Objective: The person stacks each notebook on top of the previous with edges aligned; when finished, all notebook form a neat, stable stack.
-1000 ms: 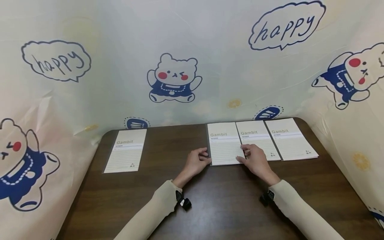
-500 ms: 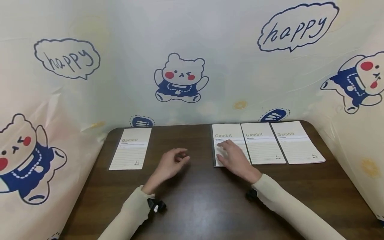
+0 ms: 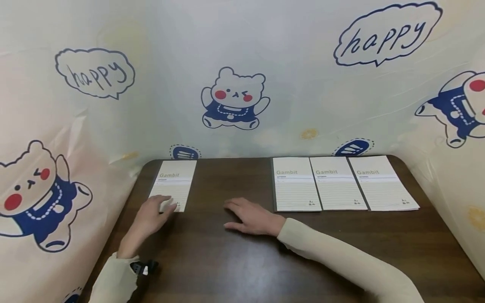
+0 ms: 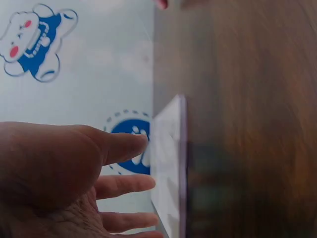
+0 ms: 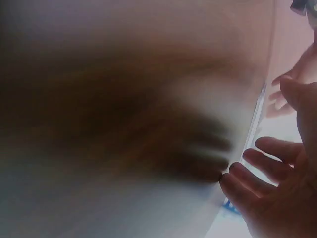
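My left hand [image 3: 151,214] is over the near end of a lone notebook [image 3: 175,185] at the table's left, its fingers spread and overlapping the white lined cover marked "Gambit". In the left wrist view the thumb and fingers [image 4: 126,186] are extended beside that notebook [image 4: 171,168], seen edge-on. My right hand [image 3: 250,216] is over bare wood between the lone notebook and the row at the right, holding nothing, fingers pointing left. In the right wrist view its fingers [image 5: 270,163] are spread, with the left hand behind them.
Three matching notebooks stand in a row at the back right: a left one [image 3: 297,189], a middle one [image 3: 339,187] and a right one [image 3: 384,185]. The dark wooden table [image 3: 235,261] meets a printed curtain [image 3: 159,84] at the back and sides.
Both hands have left the notebook row and moved left. The left hand has reached the lone notebook; the right hand has come to the middle of the table. The head view has shifted slightly left.
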The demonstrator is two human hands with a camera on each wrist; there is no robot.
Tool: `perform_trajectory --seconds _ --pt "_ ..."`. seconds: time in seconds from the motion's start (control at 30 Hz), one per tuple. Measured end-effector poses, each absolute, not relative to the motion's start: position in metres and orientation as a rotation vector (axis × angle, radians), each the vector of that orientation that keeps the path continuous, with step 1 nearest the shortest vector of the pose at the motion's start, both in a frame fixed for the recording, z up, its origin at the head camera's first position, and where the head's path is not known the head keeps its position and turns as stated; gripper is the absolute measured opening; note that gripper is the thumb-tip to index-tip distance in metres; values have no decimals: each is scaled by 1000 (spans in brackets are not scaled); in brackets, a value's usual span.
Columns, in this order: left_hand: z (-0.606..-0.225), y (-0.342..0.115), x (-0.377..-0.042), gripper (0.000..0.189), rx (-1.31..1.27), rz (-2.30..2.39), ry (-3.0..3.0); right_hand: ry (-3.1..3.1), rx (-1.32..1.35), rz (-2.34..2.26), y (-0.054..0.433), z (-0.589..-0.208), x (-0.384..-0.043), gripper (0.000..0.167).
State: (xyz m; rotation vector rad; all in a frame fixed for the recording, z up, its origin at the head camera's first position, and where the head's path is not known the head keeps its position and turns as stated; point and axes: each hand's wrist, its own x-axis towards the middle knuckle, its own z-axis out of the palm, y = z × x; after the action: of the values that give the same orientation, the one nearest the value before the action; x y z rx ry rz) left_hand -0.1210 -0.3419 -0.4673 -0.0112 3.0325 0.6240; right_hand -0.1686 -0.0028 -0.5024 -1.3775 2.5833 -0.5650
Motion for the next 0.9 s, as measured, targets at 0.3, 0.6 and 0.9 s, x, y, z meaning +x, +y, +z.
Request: perform_trajectory --seconds 0.3,0.6,0.9 --pt "-483 -365 -121 64 -101 490 2959 2421 -1564 -331 -80 -500 -164 79" --pt "-487 -372 -125 66 -201 477 2911 2426 -1565 -233 -125 -507 -171 80" --pt "-480 -363 -122 64 -121 358 3031 2410 -1525 -217 -126 -500 -167 78"
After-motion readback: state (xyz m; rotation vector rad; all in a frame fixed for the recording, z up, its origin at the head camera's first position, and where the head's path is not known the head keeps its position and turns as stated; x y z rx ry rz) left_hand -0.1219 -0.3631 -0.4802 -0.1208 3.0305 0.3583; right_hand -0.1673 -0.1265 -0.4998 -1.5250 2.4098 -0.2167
